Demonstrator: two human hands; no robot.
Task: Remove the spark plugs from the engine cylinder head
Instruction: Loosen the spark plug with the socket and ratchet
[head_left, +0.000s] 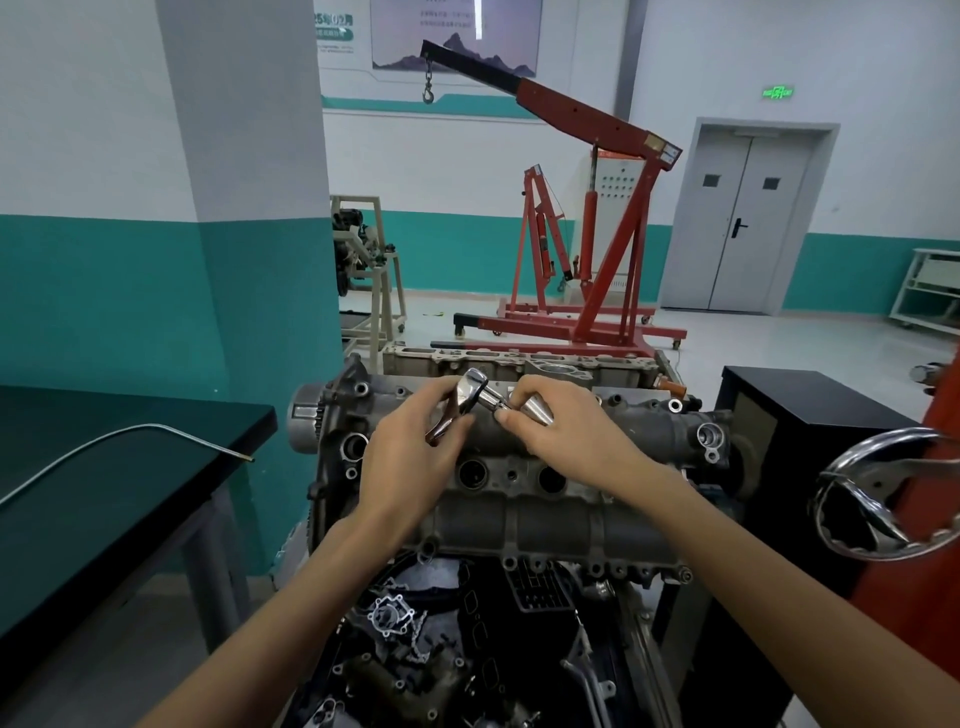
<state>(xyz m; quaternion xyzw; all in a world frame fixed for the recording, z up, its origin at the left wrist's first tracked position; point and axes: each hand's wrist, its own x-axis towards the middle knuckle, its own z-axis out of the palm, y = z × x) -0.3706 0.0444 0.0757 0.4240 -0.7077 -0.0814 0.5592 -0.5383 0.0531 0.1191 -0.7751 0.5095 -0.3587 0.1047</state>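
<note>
Right now my left hand (415, 447) is curled round the handle of a chrome ratchet wrench (460, 402), its head up between my two hands, above the engine cylinder head (545, 519). My right hand (558, 441) pinches the shiny socket extension (524, 408) that sticks out sideways from the ratchet head, thumb and fingertips clamped on the metal. Both hands hover over the far cam housing of the cylinder head, which sits on a stand straight in front of me. Two dark round spark plug wells (551, 478) show in the middle strip just under my wrists; whether plugs sit in them I cannot tell. To my left stands a dark green table (104, 467) with a bent metal tube (130, 441) lying on it. A red engine hoist (597, 218) stands on the floor beyond, and a chrome emblem (883, 493) hangs at my right.
</note>
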